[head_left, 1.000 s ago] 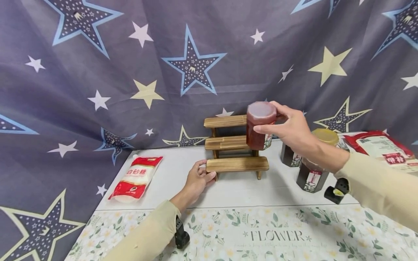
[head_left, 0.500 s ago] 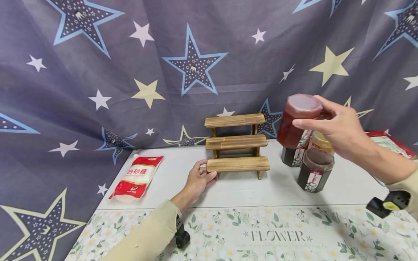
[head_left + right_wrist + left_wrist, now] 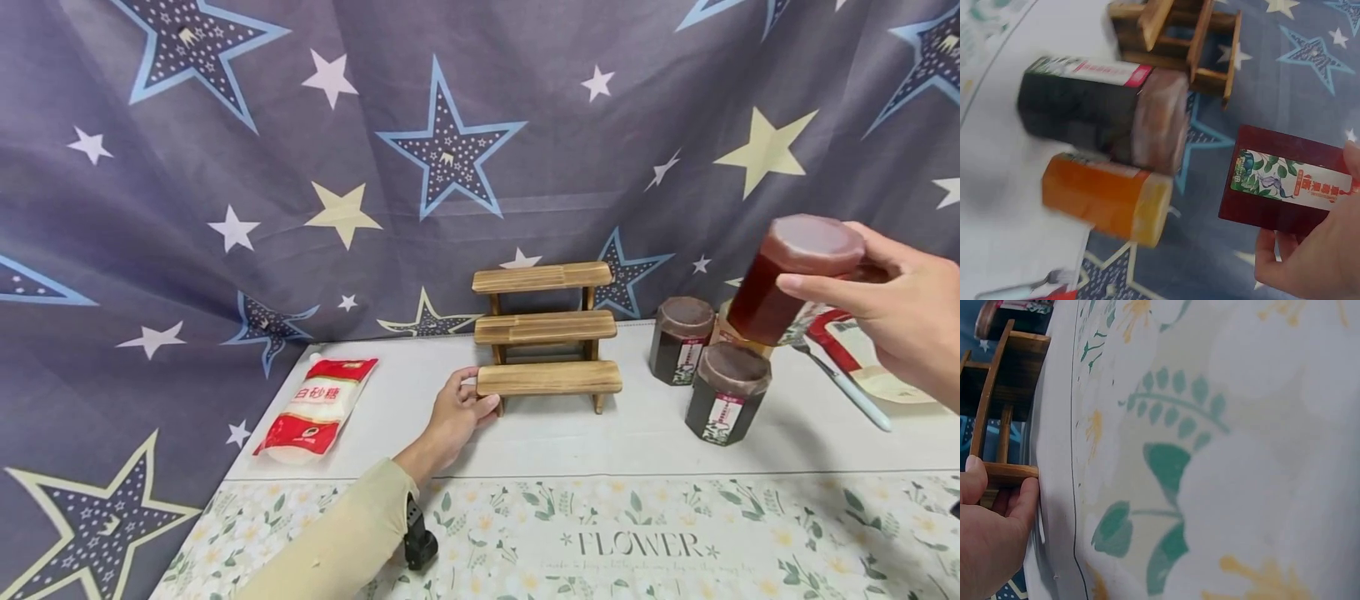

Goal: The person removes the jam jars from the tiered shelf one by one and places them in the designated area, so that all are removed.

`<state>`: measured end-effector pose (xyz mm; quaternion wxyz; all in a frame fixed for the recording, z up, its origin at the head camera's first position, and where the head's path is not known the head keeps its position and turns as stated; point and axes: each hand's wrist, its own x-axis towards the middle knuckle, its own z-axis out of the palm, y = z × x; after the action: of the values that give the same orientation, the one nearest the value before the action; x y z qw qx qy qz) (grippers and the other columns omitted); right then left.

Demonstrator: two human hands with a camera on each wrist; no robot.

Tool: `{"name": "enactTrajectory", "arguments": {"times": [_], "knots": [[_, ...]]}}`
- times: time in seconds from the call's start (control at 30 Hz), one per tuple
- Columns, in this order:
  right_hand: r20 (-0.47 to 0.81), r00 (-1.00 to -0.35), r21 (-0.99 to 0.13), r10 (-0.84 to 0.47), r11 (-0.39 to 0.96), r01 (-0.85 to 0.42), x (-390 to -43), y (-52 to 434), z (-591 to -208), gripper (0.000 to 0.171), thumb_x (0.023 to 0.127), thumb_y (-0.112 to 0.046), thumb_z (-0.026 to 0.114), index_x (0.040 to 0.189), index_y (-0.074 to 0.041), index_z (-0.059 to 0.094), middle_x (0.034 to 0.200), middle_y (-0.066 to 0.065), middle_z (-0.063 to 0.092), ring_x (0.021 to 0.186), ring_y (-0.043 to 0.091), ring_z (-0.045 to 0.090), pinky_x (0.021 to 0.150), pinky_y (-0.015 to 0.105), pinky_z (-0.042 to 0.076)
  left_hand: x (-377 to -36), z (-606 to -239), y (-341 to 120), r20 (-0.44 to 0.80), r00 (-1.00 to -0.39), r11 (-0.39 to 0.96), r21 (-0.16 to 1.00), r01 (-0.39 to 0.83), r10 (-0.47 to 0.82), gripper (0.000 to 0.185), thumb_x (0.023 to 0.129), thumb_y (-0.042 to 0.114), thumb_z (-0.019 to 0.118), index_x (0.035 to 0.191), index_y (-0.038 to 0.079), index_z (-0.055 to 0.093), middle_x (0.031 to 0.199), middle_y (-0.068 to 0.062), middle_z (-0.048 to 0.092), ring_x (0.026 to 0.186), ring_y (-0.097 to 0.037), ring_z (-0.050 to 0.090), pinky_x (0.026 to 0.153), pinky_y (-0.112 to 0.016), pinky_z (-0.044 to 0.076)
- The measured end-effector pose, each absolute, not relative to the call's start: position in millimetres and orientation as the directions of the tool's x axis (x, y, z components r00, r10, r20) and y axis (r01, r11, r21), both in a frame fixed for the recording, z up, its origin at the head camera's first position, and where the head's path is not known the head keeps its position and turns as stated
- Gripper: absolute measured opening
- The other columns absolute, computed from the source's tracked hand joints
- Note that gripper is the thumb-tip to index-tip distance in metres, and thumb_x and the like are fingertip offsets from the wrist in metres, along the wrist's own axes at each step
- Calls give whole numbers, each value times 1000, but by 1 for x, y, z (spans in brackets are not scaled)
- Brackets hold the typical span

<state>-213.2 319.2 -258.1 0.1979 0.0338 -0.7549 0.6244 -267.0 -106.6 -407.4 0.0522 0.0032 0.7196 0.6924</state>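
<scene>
The right hand (image 3: 896,321) grips a hexagonal jar of dark red preserve (image 3: 787,279) by its upper part, tilted and held in the air above the right side of the white bench (image 3: 570,433), over the other jars and well apart from the three-step wooden display stand (image 3: 547,333). The left hand (image 3: 450,417) curls round the left end of the stand's lowest step, thumb on top, steadying it. All three steps are bare. The step in hand appears to be carrying one jar in mid-air; a next move would call for a level, upright jar and a clear landing spot.

Containers: the held jar is closed with a reddish lid and is full of red-brown contents. Two dark hexagonal jars with brown lids (image 3: 723,404) stand closed on the bench, right of the stand; an amber jar with a yellow lid (image 3: 1107,197) stands just behind them. A sealed red-and-white bag of white sugar (image 3: 315,408) lies at the left.
</scene>
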Motion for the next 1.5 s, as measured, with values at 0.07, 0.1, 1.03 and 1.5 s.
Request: {"name": "enactTrajectory", "arguments": {"times": [0.07, 0.1, 1.03, 1.5], "knots": [[365, -909, -913, 200, 266, -308, -211, 327, -264, 55, 83, 0, 74, 131, -17, 54, 103, -13, 63, 86, 1, 57, 63, 6, 49, -267, -408, -107, -69, -995, 41, 997, -66, 77, 57, 92, -2, 62, 142, 5, 35, 109, -17, 57, 103, -27, 62, 92, -40, 56], [373, -906, -913, 201, 253, -319, -211, 331, -267, 55, 82, 2, 73, 130, -17, 55, 102, -13, 63, 85, 0, 57, 63, 6, 49, -267, -408, -106, -69, -995, 38, 997, -66, 77, 57, 92, -2, 62, 142, 5, 35, 109, -17, 57, 103, -27, 62, 92, -40, 55], [85, -943, -939, 322, 343, 33, -198, 357, -374, 97, 82, -19, 78, 154, -11, 13, 110, -24, 55, 91, -16, 50, 67, 2, 47, -267, -406, -106, -69, -994, 36, 997, -67, 80, 56, 92, -3, 61, 141, 4, 35, 111, -18, 56, 102, -25, 62, 92, -40, 55], [140, -937, -879, 321, 475, 31, -197, 360, -400, 94, 80, -27, 80, 153, -18, 22, 136, -11, 43, 89, -15, 42, 62, 1, 44, -268, -407, -106, -74, -994, 35, 997, -71, 75, 56, 91, -3, 61, 141, 4, 36, 110, -17, 57, 101, -25, 63, 92, -41, 55]]}}
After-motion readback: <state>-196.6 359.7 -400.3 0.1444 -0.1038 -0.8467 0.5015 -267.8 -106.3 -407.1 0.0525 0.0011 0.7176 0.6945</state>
